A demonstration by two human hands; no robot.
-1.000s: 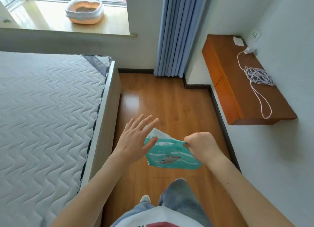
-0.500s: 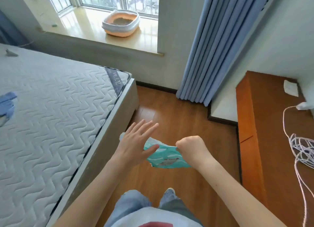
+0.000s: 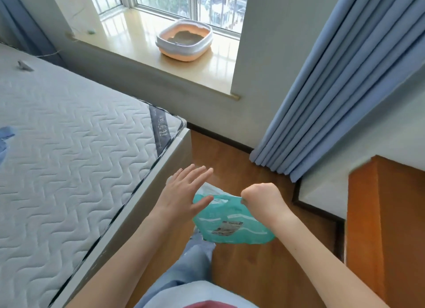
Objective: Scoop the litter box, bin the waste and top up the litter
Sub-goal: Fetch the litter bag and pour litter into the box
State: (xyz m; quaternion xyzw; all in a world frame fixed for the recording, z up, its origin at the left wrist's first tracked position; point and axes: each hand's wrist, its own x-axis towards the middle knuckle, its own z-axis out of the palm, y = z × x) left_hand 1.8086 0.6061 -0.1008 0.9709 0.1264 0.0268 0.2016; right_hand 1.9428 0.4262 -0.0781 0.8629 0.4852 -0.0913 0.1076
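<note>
Our right hand [image 3: 259,200] grips the teal bag [image 3: 232,224]; our left hand [image 3: 184,192] touches it, fingers [image 3: 195,173] straight; litter box [image 3: 184,41] on the windowsill [image 3: 138,38].

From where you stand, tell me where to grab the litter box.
Take the litter box by its white rim, one hand on each long side, coming from the room side of the sill. It sits flat and open-topped with litter inside, so lift it level.

Someone's bedroom at home
Bare mattress [image 3: 69,146] at 9 o'clock, blue curtain [image 3: 333,89] at 2 — litter box [image 3: 184,43] on the windowsill [image 3: 138,31] at 12.
</note>
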